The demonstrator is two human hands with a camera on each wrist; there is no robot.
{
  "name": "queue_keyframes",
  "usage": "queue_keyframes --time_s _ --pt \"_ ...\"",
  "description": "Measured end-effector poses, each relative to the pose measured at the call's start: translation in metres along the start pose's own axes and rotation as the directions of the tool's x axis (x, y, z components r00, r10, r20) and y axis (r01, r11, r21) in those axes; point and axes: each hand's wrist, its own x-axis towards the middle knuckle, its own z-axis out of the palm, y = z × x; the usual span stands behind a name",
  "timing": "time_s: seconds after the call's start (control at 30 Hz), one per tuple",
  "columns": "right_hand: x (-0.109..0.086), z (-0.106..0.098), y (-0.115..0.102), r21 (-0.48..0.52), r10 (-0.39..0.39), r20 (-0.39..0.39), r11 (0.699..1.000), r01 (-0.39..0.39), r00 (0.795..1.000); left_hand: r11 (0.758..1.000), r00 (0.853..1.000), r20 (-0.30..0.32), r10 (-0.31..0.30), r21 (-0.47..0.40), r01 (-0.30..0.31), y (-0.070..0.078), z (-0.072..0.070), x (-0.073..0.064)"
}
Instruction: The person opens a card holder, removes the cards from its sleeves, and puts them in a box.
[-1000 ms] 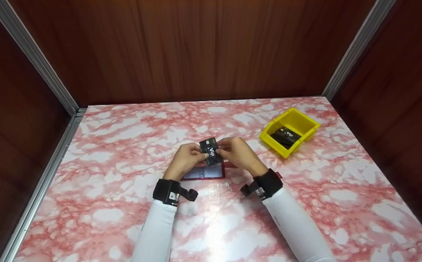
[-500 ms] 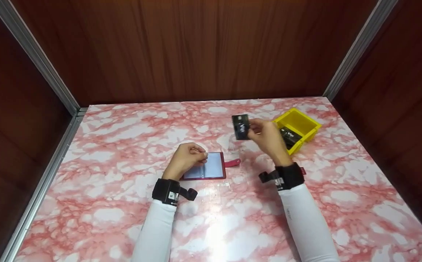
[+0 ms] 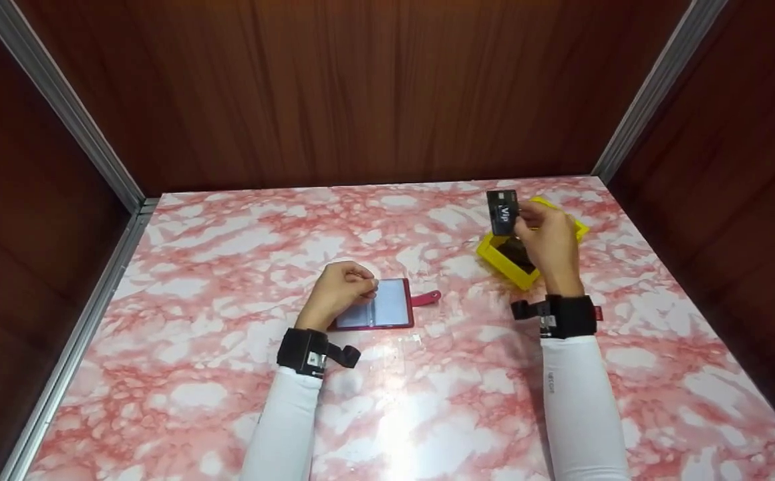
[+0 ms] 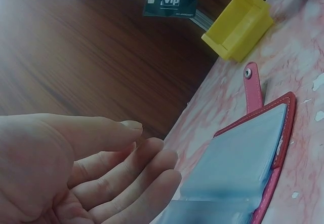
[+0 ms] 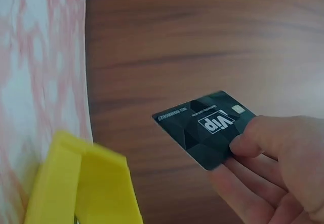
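Note:
My right hand (image 3: 551,244) pinches a black card marked "Vip" (image 3: 502,212) between thumb and fingers, above the yellow bin (image 3: 508,267). In the right wrist view the whole printed face of the card (image 5: 202,125) shows, with the bin's rim below it. My left hand (image 3: 342,288) hovers over an unfolded card holder (image 3: 394,304) with red edges and clear sleeves. Its fingers are loosely bent and hold nothing, as the left wrist view shows beside the holder's clear sleeves (image 4: 238,153). The holder's snap strap (image 3: 425,298) points right.
Dark contents (image 3: 516,250) show inside the bin, partly hidden by my right hand. Wood-patterned panels (image 3: 374,93) stand behind and beside the marbled pink table (image 3: 227,374), with metal posts (image 3: 648,87) at the corners.
My right hand has carried the card from beside the left hand, up and right to above the bin. The left hand has let go of the card and stays over the holder.

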Motion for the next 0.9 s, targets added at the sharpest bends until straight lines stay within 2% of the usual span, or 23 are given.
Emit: queue_keyframes --time_s 0.27,0.4,0.77,0.9 --pt "0.004 -0.009 0.027 -0.111 -0.039 -0.131 0.994 0.025 0.991 1.000 1.000 -0.008 0.009 -0.002 -0.009 0.000 -0.003 0.000" --pt "0.005 -0.009 0.040 -0.181 -0.067 -0.166 0.983 0.037 0.984 1.000 1.000 -0.017 0.012 0.008 -0.012 -0.001 -0.005 0.001" --pt "0.003 -0.002 0.053 -0.368 -0.118 -0.085 0.926 0.079 0.989 1.000 1.000 -0.015 0.006 0.005 -0.006 -0.001 -0.004 0.000" --pt "0.002 0.003 0.054 -0.425 -0.155 -0.019 0.896 0.132 0.988 1.000 1.000 -0.017 0.010 0.005 -0.010 -0.001 -0.004 0.000"
